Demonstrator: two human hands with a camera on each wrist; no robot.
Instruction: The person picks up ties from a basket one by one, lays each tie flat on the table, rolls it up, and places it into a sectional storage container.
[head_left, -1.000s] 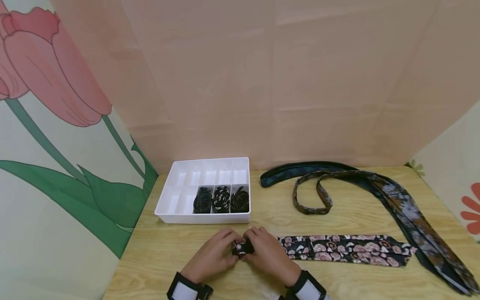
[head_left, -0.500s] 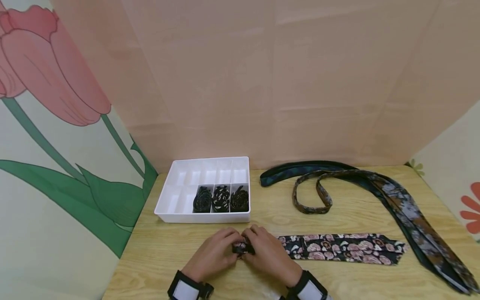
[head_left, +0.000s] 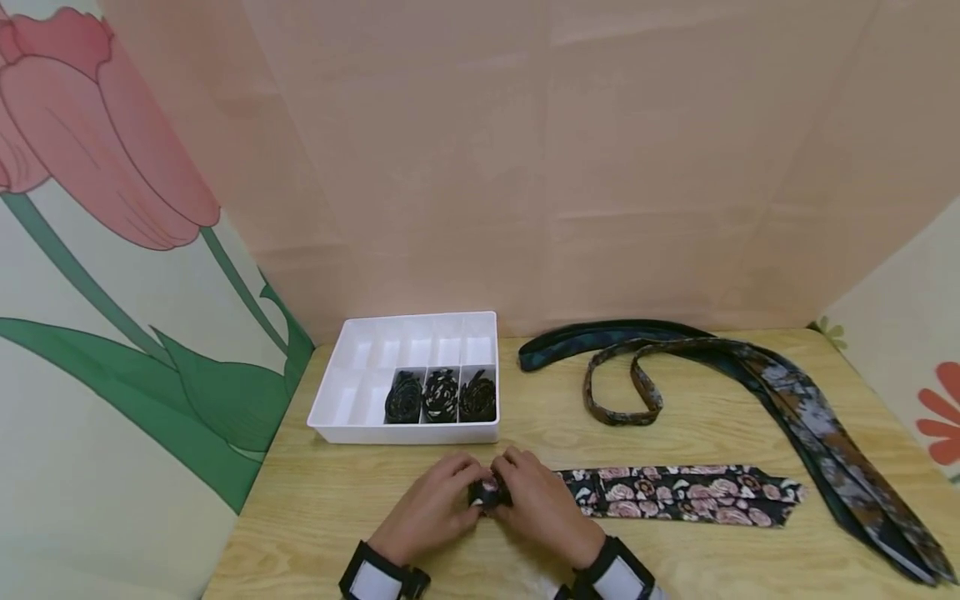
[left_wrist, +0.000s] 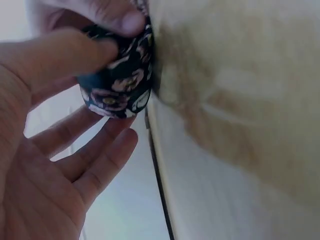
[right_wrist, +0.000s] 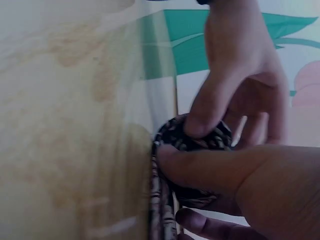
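A black necktie with pink roses [head_left: 682, 496] lies flat along the table, its left end wound into a roll between the two hands. My left hand [head_left: 431, 508] holds the roll's left side; in the left wrist view its thumb lies over the rolled necktie [left_wrist: 120, 87], with the lower fingers extended beneath. My right hand [head_left: 547, 512] grips the roll from the other side, thumb across the coil [right_wrist: 175, 132] in the right wrist view. In the head view, fingers cover most of the roll. The necktie's pointed wide end lies to the right of the hands.
Behind the hands stands a white divided tray [head_left: 405, 435], with three dark rolled neckties [head_left: 441, 397] in its front right compartments. A brown-grey floral necktie [head_left: 798, 392] overlaps a dark green-blue one [head_left: 551, 354] at the right. A pink-beige sheet [head_left: 540, 167] backs the table.
The necktie's flat tail has slid left toward the hands and become shorter as the roll turns. Both hands stay in nearly the same place.
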